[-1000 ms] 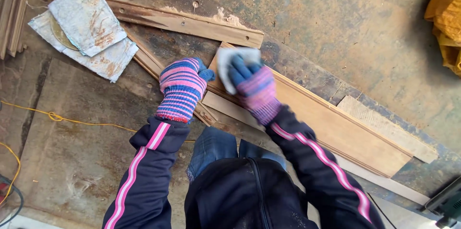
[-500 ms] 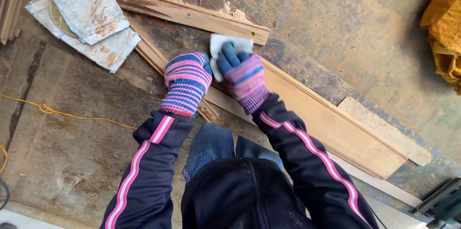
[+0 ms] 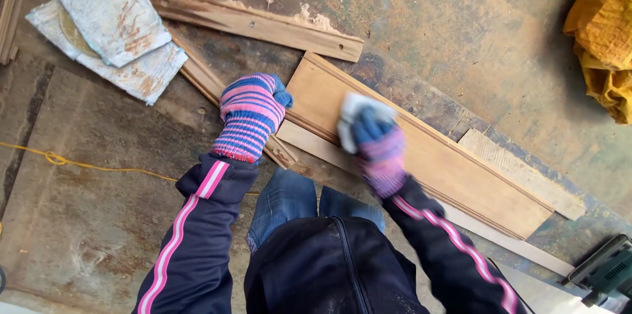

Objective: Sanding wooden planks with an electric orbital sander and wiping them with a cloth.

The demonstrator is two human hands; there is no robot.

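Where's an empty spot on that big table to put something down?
Bare patches: the lower left, between the yellow cord and the left hand; and the top right, between the wooden board and the yellow cloth. Crowded: around the worn sanding sheets and where the right hand presses its pale pad.

Left hand (image 3: 250,115): striped knit glove, palm down, fingers curled, arm extended forward; right hand (image 3: 375,145): matching glove, motion-blurred, fingers closed, forearm angled inward.

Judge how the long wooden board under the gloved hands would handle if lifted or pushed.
The wooden board looks thin, flat and straight, so probably stiff and fairly light. It lies flat on the dusty floor, so it would likely slide rather than roll. The left hand presses near its end.
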